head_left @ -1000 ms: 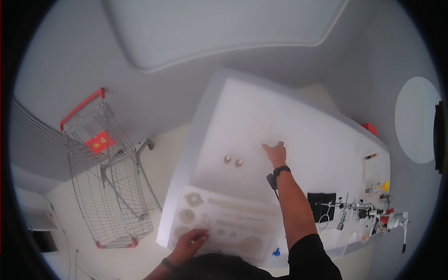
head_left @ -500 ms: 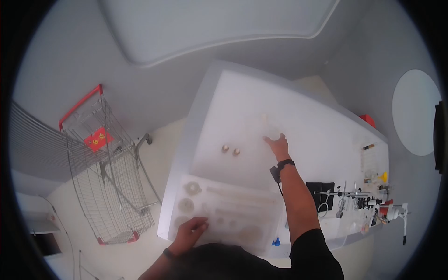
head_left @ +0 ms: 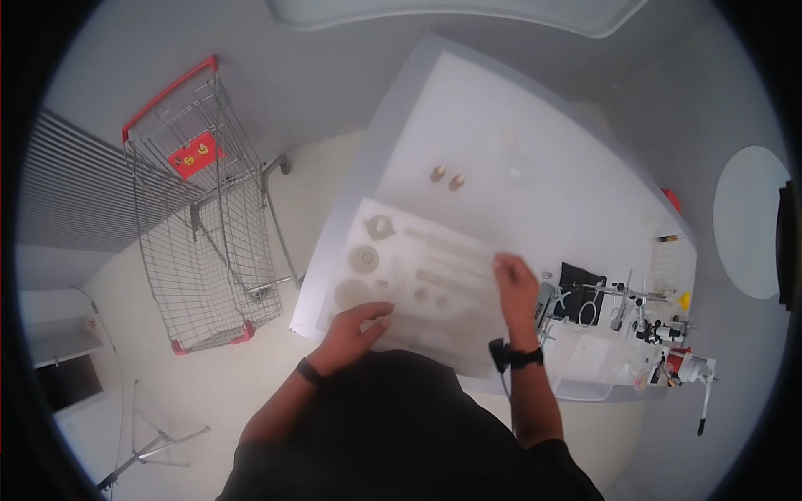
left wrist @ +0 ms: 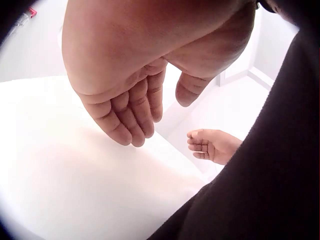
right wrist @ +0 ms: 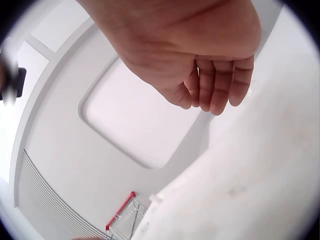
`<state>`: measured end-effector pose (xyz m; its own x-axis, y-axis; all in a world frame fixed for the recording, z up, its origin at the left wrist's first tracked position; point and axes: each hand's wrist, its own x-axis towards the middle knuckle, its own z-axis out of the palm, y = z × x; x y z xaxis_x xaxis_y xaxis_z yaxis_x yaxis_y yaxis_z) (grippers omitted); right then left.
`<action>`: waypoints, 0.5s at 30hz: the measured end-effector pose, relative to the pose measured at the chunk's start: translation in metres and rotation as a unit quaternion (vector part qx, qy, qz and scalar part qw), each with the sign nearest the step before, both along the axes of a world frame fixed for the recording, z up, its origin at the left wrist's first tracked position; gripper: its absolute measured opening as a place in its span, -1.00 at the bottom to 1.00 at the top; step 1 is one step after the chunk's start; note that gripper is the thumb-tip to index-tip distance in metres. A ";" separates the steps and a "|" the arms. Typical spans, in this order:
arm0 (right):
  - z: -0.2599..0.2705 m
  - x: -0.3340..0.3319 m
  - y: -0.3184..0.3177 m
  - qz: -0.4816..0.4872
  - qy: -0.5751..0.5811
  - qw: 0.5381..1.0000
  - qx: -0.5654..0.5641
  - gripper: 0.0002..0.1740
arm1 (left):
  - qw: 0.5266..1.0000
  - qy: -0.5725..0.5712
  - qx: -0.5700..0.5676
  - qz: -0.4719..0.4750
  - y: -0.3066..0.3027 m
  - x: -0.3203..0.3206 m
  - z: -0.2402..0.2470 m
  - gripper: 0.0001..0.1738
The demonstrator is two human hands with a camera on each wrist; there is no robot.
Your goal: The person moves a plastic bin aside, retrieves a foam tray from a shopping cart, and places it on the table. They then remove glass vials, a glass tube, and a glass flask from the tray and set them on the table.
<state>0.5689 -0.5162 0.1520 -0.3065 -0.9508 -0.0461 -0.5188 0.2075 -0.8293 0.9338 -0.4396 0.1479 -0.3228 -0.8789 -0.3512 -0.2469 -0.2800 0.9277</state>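
Observation:
A white foam tray (head_left: 393,219) with round and long cut-outs lies at the table's near side. Over its near left part hovers my left hand (head_left: 355,332), fingers bent loosely and thumb apart, nothing held. My right hand (head_left: 517,288) is above the tray's right edge; in the right wrist view its fingers (right wrist: 220,90) hang loosely curled and hold nothing. Beyond the tray stand two small brownish rounded pieces (head_left: 457,182) side by side. Farther off lie a small clear piece (head_left: 514,171) and a faint pale piece (head_left: 511,134) on the white table (head_left: 576,200).
At the table's right are a black pouch (head_left: 576,292), metal stands and clamps (head_left: 643,313), a clear plastic bin (head_left: 589,355) and a yellow piece (head_left: 684,300). A shopping cart (head_left: 209,250) stands on the floor to the left, near a tripod (head_left: 154,451).
My right hand has drawn back from the far middle of the table to the tray's right edge. The left hand stays over the tray. The head view has tilted downward.

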 end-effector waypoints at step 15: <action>-0.047 0.027 0.055 0.140 0.255 0.956 -0.041 -0.81 | 0.999 0.042 -0.018 -0.003 0.028 0.029 -0.019 -0.58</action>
<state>0.5960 -0.4607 0.1053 -0.0024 -0.9929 0.1188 -0.8856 -0.0531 -0.4615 0.9628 -0.4112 0.1287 -0.3556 -0.8883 -0.2906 -0.1700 -0.2442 0.9547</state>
